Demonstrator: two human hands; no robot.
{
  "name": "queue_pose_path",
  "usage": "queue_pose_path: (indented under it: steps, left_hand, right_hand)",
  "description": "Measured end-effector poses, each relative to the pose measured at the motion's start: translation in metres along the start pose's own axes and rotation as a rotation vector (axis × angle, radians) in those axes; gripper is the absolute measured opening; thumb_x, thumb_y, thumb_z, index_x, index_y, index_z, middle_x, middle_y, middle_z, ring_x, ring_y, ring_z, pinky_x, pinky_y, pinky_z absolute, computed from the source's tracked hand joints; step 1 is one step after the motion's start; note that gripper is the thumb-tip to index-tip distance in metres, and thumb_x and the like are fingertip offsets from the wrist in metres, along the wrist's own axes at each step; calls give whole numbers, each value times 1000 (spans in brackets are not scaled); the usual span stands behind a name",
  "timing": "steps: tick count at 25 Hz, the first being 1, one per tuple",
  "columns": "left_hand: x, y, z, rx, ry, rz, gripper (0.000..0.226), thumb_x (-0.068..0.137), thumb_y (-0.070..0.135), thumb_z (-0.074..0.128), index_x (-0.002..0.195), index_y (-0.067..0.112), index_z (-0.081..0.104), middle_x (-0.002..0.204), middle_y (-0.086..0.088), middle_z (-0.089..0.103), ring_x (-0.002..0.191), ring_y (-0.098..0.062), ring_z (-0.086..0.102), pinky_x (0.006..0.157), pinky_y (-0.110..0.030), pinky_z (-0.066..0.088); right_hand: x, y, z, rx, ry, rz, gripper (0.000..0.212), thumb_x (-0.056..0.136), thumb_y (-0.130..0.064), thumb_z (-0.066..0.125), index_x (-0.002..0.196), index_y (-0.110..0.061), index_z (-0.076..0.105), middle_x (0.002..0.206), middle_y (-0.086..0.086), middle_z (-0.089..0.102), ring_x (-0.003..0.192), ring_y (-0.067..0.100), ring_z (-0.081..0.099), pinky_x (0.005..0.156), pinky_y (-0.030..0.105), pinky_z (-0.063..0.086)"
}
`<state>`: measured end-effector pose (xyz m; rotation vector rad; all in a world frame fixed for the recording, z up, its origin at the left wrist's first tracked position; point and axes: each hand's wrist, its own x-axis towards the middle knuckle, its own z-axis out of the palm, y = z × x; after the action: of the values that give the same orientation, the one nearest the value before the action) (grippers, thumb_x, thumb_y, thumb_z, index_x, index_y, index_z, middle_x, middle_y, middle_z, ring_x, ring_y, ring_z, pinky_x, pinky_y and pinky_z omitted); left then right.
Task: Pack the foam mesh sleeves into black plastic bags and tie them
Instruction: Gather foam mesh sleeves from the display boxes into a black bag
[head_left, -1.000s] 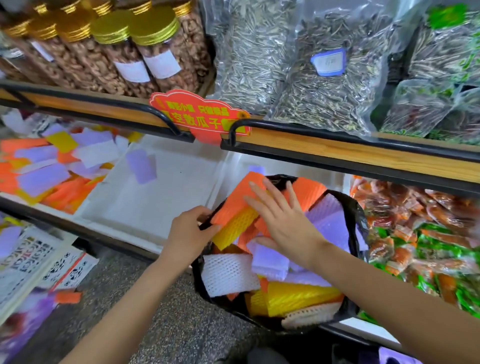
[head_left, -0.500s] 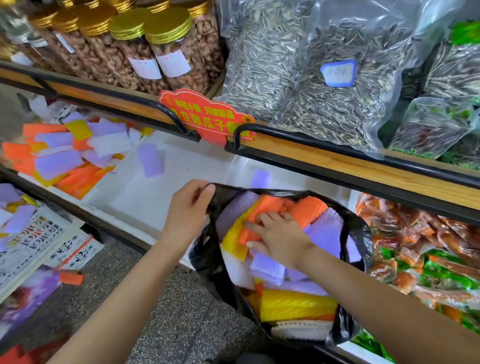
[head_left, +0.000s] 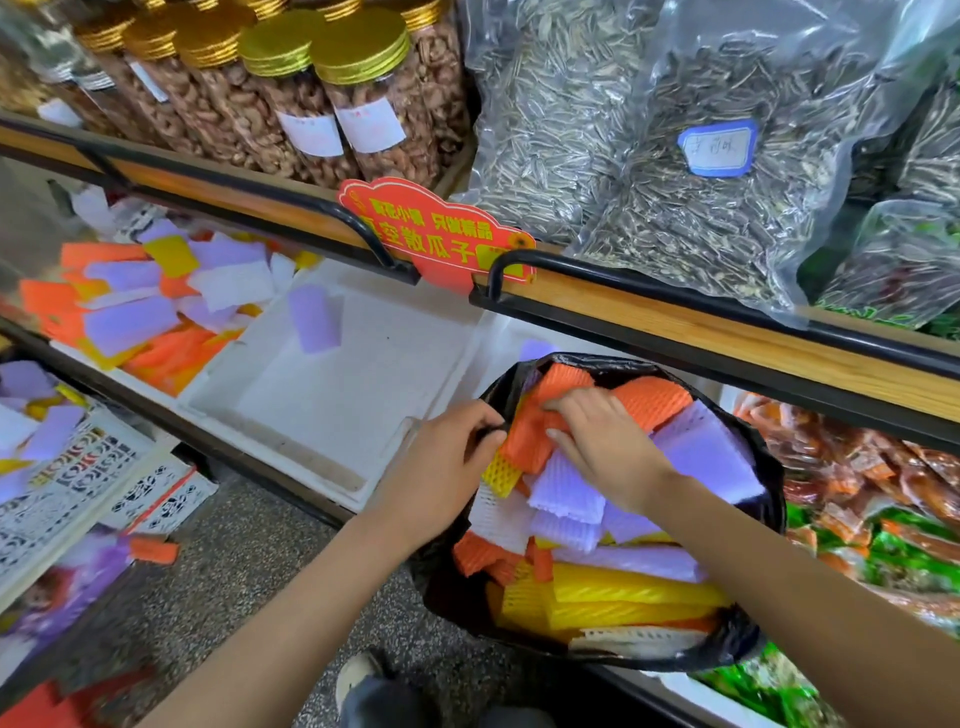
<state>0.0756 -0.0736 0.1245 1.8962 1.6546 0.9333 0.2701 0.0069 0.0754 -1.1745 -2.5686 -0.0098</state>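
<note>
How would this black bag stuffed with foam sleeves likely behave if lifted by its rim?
Probably floppy: the black bag is thin film that wrinkles where the left hand grips its rim. Likely light for its bulk, as the sleeves are airy foam mesh. The orange sleeve bends under the right hand, so the load may spring back up.

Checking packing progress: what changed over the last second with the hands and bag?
The right hand, flat above the sleeves before, pushed down into the black plastic bag and now curls round an orange foam mesh sleeve. The left hand still grips the bag's rim.
</note>
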Motion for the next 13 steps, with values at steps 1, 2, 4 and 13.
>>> queue_pose_path:
  steps: [1,2,4,13]
  left_hand:
    - [1,-2,1,-6,-19,11,6,92,16,58,90,22,58,78,15,56,70,6,51,67,-10,36]
    - [3,-4,1,-9,-40,18,4,92,17,57,91,21,57,78,15,55,71,5,51,67,-11,37]
    - [9,-9,-2,7,-82,62,5,94,22,54,96,18,58,82,15,54,76,1,51,70,-19,41]
    - [41,-119,-67,245,-81,394,25,93,27,39,96,14,60,92,0,56,86,-16,47,77,-27,33]
  right_hand:
    - [2,-3,-5,-54,69,20,37,92,-36,34,103,-10,59,93,7,61,87,29,55,80,33,34]
    - [4,-6,-7,-115,105,56,34,90,-34,37,97,-11,60,87,7,60,82,29,55,75,34,34]
    - [9,-17,-14,-130,103,163,33,87,-34,37,88,-12,62,82,6,58,76,29,58,67,36,41]
    - [92,-131,-53,214,262,63,18,91,-14,44,103,-10,56,99,6,57,94,18,50,82,25,40]
